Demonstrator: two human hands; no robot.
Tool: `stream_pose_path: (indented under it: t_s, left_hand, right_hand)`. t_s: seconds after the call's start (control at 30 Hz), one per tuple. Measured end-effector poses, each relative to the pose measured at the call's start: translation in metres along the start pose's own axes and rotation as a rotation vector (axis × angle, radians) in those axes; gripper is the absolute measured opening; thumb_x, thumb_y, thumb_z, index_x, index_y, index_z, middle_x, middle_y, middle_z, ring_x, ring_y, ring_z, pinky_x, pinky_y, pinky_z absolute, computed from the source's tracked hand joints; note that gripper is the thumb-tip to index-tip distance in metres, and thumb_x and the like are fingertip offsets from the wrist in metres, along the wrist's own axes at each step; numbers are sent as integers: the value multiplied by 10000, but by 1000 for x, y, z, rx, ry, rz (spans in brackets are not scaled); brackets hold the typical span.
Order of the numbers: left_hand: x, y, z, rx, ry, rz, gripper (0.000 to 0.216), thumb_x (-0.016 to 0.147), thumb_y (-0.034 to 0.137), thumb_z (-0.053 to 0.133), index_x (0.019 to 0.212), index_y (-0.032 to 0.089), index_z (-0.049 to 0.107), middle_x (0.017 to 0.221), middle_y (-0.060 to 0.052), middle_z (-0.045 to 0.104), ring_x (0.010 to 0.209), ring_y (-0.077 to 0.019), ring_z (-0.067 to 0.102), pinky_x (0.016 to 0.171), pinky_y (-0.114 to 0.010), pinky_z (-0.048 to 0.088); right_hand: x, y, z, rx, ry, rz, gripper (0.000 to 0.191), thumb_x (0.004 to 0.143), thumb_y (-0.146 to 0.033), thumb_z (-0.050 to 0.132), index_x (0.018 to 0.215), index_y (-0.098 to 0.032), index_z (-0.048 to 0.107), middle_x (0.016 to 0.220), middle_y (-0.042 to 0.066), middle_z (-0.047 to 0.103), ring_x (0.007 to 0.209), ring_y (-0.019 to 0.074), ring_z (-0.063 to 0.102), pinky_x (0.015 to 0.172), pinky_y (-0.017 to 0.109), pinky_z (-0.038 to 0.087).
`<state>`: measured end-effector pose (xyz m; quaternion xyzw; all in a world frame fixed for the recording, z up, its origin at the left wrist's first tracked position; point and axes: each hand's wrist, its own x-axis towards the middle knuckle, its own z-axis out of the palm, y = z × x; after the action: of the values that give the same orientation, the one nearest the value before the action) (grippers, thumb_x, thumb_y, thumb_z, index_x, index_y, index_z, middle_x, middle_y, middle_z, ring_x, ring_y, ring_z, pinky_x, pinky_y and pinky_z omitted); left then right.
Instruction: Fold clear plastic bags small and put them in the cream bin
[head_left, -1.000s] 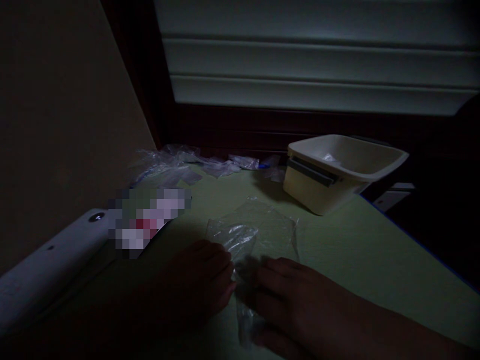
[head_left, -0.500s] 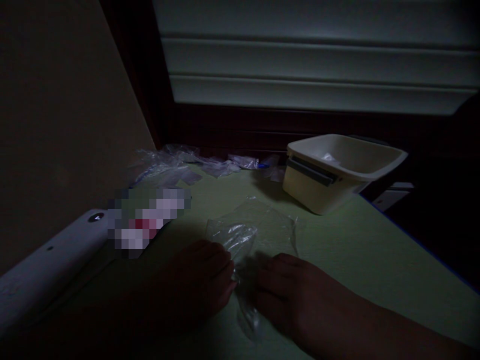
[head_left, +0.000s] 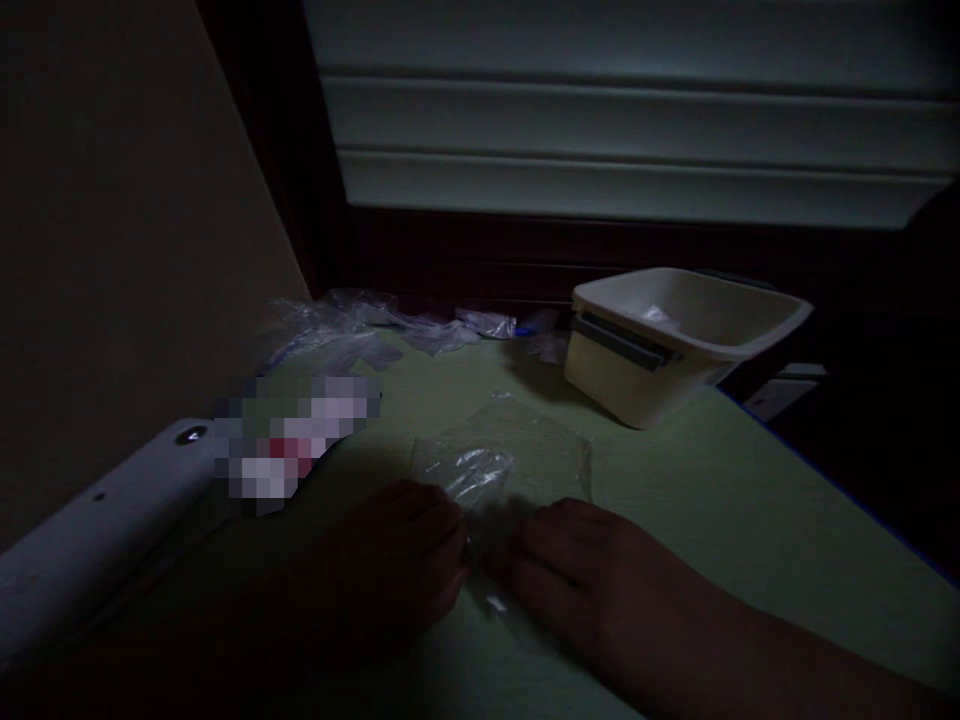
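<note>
A clear plastic bag (head_left: 480, 470) lies crinkled on the pale green tabletop (head_left: 675, 530), its far end spread out flat. My left hand (head_left: 420, 550) is at the bag's left side, fingers curled in and closed on the film. On the other side my right hand (head_left: 570, 570) bends its fingers over the bag's near part, thumb towards the left hand. A small gap separates the two hands, with shiny film showing between them. The dim light hides the fingertips.
A cream plastic bin (head_left: 615, 385) with grey handles stands at the back right, some clear film inside it. Crumpled clear plastic bags (head_left: 352, 325) line the back edge. At the left lie a white long object (head_left: 112, 520) and a blurred-out item (head_left: 300, 440).
My right hand has shifted slightly, its thumb moving left towards my left hand. The near end of the bag has changed shape beneath it. My left hand stays nearly in place.
</note>
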<state>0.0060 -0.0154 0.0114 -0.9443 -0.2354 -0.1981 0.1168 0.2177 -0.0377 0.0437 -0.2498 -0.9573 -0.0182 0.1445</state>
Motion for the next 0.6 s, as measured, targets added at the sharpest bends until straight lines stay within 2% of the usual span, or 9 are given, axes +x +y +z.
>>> stream_pose_path:
  t_s: [0.27,0.43,0.6]
  left_hand:
    - [2,2,-4,37,-26,-9,251,930,134,421,742,168,584,788,-53,632,669,-189,548,607,-317,467]
    - [1,3,-4,38,-51,-5,199,925,139,463,783,153,602,822,-54,635,683,-186,550,623,-315,464]
    - [3,2,-4,27,-61,-17,157,913,160,513,782,160,598,818,-47,640,691,-186,551,644,-309,463]
  right_hand:
    - [-1,1,2,5,-105,-50,21,878,-165,634,897,-162,641,853,18,660,729,172,574,641,308,430]
    - [-3,2,6,-16,-75,-85,22,872,-150,638,854,-162,634,817,15,656,729,175,572,640,308,418]
    - [-1,3,3,-23,21,-85,130,874,-101,604,756,-149,629,713,8,637,635,156,545,595,301,395]
